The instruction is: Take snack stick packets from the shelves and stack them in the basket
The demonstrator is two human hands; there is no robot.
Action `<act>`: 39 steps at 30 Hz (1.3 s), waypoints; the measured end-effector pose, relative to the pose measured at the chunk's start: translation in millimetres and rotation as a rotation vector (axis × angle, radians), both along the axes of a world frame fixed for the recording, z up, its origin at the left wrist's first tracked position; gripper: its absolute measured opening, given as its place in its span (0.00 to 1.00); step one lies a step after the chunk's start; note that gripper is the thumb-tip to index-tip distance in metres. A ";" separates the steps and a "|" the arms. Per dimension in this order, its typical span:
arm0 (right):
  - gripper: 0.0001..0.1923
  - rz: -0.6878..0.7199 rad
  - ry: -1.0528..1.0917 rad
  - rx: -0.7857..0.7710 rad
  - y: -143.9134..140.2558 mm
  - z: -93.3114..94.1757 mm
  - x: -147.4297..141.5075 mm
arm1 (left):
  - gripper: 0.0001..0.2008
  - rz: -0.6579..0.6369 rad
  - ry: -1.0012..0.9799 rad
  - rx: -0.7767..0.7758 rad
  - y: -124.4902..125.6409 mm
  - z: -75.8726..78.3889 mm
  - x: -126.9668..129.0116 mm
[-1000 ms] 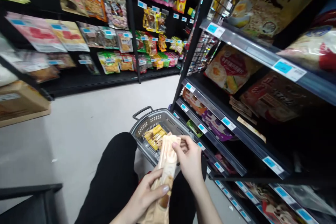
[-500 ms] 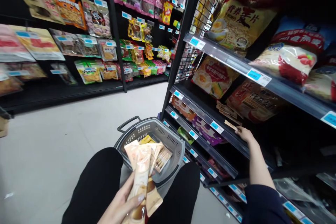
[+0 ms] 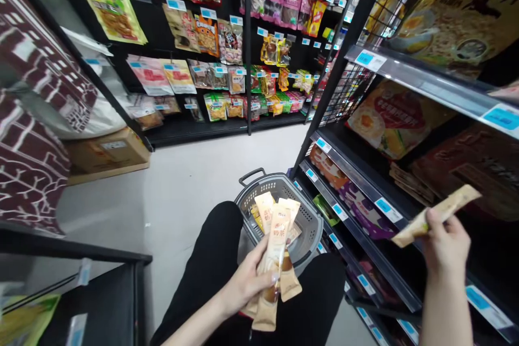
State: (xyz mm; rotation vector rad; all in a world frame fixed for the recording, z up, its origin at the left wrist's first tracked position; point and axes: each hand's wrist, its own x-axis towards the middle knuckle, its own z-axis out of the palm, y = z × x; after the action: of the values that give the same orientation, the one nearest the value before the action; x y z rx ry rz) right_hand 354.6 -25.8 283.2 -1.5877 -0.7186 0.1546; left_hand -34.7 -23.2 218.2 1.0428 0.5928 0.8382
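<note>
My left hand [image 3: 247, 284] grips a fanned bunch of long beige sachet packets [image 3: 275, 238] over my lap, above the grey shopping basket [image 3: 308, 224] on the floor. The basket holds a few more yellow and beige packets. My right hand [image 3: 446, 246] is raised beside the right shelf and pinches one more beige sachet [image 3: 438, 213] at an angle, just in front of a stack of the same sachets [image 3: 409, 181] lying on the shelf.
Dark metal shelves [image 3: 365, 189] with blue price tags and large cereal bags stand at the right. Hanging snack bags fill the far wall [image 3: 227, 70]. A cardboard box [image 3: 109, 154] sits at the left on the pale floor. A low black shelf [image 3: 93, 303] is at the lower left.
My right hand has come away from the shelf stack and now holds up a single sachet. The left hand has kept its bunch. The view has swung to the left.
</note>
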 end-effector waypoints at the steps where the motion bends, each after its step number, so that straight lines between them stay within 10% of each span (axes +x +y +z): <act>1: 0.23 0.117 0.120 0.009 -3.8 -1.5 -33.9 | 0.39 0.011 0.017 0.008 0.3 -1.5 1.1; 6: 0.16 0.650 0.466 -0.210 -19.4 -22.1 -190.1 | 0.39 0.034 0.014 -0.037 -2.8 -0.3 7.7; 11: 0.15 0.707 0.431 -0.221 -20.0 -40.7 -258.9 | 0.33 0.017 -0.084 -0.120 -7.6 7.8 9.5; 18: 0.17 0.630 0.347 -0.183 -22.5 -49.0 -270.9 | 0.43 -0.046 -0.061 -0.108 -3.6 14.7 11.3; 26: 0.12 0.859 0.511 -0.237 -12.7 -44.3 -230.0 | 0.37 -0.111 -0.003 -0.138 -5.9 15.1 10.5; 39: 0.11 0.293 0.325 0.012 2.2 -26.7 -220.7 | 0.43 -0.213 -0.090 -0.128 -13.2 11.8 18.6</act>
State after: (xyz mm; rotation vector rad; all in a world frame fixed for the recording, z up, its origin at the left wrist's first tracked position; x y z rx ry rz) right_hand 134.0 -23.6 256.5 -1.3949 -0.6896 0.6080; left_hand -16.1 -36.4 230.0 0.9286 0.4448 0.6484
